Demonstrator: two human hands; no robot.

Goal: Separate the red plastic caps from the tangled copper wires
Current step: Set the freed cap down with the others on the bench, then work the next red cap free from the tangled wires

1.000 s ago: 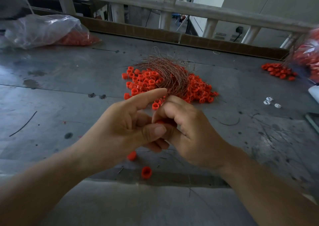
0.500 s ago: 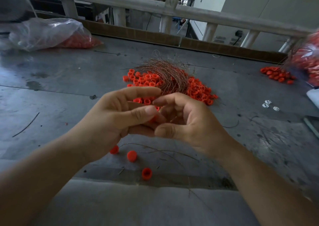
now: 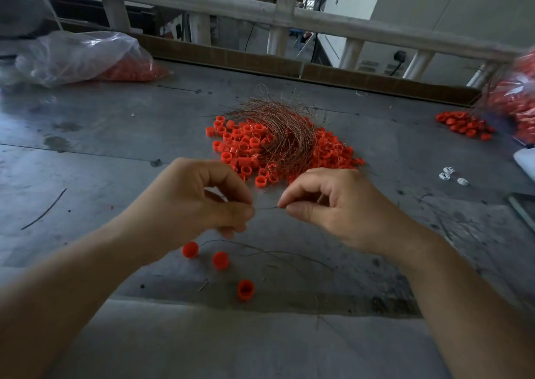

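One pinched wire [image 3: 266, 208], three loose caps [image 3: 221, 260]

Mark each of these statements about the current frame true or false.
1. The left hand and right hand pinch one wire between them. True.
2. Three loose caps lie on the table near the hands. True.
3. The tangle lies apart from the cap pile. False: it lies on the pile.
4. The bag at far left is empty. False: it holds red caps.
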